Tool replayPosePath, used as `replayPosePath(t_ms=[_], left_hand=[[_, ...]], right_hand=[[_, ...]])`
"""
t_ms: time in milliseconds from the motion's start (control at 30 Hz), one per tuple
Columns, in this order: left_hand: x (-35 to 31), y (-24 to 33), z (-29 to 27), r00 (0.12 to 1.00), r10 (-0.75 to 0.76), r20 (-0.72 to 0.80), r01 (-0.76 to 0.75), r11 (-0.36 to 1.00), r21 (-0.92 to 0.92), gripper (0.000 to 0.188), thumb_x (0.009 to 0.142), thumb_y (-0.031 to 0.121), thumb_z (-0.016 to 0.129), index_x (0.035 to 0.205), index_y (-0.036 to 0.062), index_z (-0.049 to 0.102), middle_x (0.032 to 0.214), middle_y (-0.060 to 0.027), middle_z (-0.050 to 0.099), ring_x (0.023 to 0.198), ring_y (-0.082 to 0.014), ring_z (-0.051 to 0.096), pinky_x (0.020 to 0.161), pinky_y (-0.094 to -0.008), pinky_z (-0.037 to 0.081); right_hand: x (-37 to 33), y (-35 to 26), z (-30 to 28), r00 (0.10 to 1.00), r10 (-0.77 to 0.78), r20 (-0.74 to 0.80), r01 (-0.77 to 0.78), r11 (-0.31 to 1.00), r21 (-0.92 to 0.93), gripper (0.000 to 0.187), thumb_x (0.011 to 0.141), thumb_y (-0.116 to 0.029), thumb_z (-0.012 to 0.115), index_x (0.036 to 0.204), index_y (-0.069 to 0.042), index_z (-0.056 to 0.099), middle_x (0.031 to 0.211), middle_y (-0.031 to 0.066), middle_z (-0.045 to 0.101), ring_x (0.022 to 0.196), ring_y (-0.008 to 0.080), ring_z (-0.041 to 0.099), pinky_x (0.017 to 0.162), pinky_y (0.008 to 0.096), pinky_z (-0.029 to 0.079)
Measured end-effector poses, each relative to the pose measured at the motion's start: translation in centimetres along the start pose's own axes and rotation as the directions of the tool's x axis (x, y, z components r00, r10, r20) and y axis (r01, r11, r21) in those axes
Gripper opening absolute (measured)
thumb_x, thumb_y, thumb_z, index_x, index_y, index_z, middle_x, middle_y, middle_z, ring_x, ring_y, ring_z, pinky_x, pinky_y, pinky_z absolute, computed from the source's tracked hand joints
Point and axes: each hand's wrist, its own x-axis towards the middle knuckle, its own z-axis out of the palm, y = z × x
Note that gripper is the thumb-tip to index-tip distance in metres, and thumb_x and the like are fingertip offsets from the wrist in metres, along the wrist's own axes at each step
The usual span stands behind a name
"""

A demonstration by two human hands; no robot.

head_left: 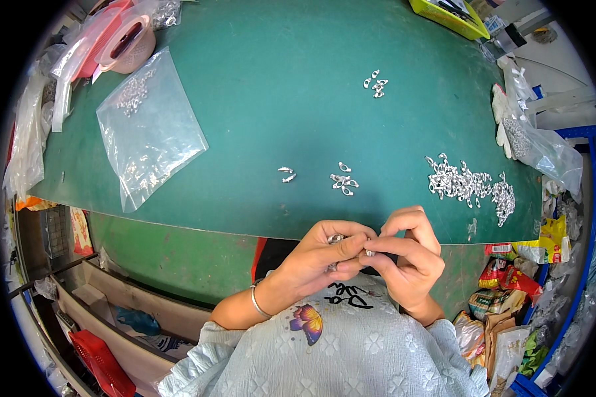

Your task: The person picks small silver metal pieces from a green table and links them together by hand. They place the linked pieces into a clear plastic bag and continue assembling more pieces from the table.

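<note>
My left hand (314, 257) is curled near the table's front edge, with several small silver lobster clasps (336, 239) showing between its fingers. Pinched at the fingertips of my right hand (414, 261) is a tiny silver piece (369, 253), meeting the left thumb; its exact shape is too small to make out. Just beyond the hands lies a small group of silver clasps (344, 183). A pair of silver pieces (287, 175) rests to its left. To the right spreads a large pile of clasps (453, 180), touching a heap of finer silver parts (503, 200).
Farther back on the green table (265, 99) sits another clasp group (377, 85). A clear plastic bag (152, 139) with small parts lies left, near a pink basket (136, 56). A yellow-green tray (450, 20) stands far right. Below left is an open drawer (132, 311).
</note>
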Motion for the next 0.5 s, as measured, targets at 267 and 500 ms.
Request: replayPosePath(t_ms=[267, 500], left_hand=[[0.3, -0.3, -1.0, 0.997, 0.071, 0.037, -0.07, 0.997, -0.027, 0.025, 0.092, 0.024, 0.053, 0.094, -0.0012, 0.055, 0.078, -0.008, 0.053, 0.055, -0.0051, 0.04, 0.044, -0.0173, 0.03], [0.3, 0.3, -2.3, 0.97, 0.218, -0.105, -0.215, 0.976, 0.032, 0.029, 0.092, 0.028, 0.047, 0.087, 0.0002, 0.052, 0.072, -0.0156, 0.051, 0.045, -0.0107, 0.039, 0.037, -0.0205, 0.031]], right_hand=[[0.1, 1.5, -0.4, 0.992, 0.125, 0.017, -0.126, 0.983, 0.132, 0.023, 0.061, 0.008, 0.068, 0.083, 0.001, 0.068, 0.081, 0.0084, 0.057, 0.076, 0.0194, 0.053, 0.065, 0.0291, 0.043], [0.8, 6.5, 1.0, 0.997, 0.08, 0.015, -0.065, 0.888, -0.455, 0.019, 0.074, 0.0, 0.064, 0.092, -0.004, 0.065, 0.093, 0.0073, 0.06, 0.084, 0.0236, 0.052, 0.075, 0.033, 0.038]])
